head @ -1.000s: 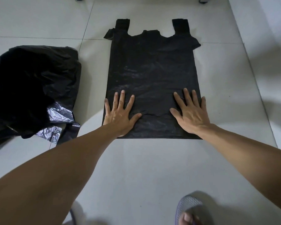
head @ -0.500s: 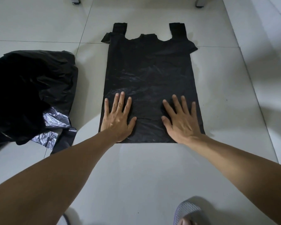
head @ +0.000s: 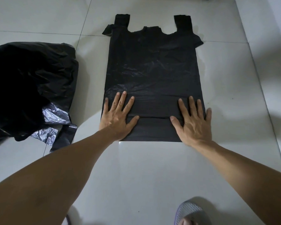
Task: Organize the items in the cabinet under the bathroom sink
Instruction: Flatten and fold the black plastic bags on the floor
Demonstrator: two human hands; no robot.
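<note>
your left hand [head: 116, 118] and right hand [head: 194, 121] lie flat with fingers spread, apart from each other, pressing the near corners of the flat black bag [head: 152, 75] on the floor [head: 152, 172]; its handles point away from you. a crumpled black bag [head: 28, 88] sits left of your left hand

A black plastic bag [head: 152, 75] lies flattened on the floor, its two handles at the end far from the left grip [head: 117, 117] and right grip [head: 194, 123] (both pressed flat on its near end), while a crumpled black bag [head: 31, 88] sits well left of the left grip.
</note>
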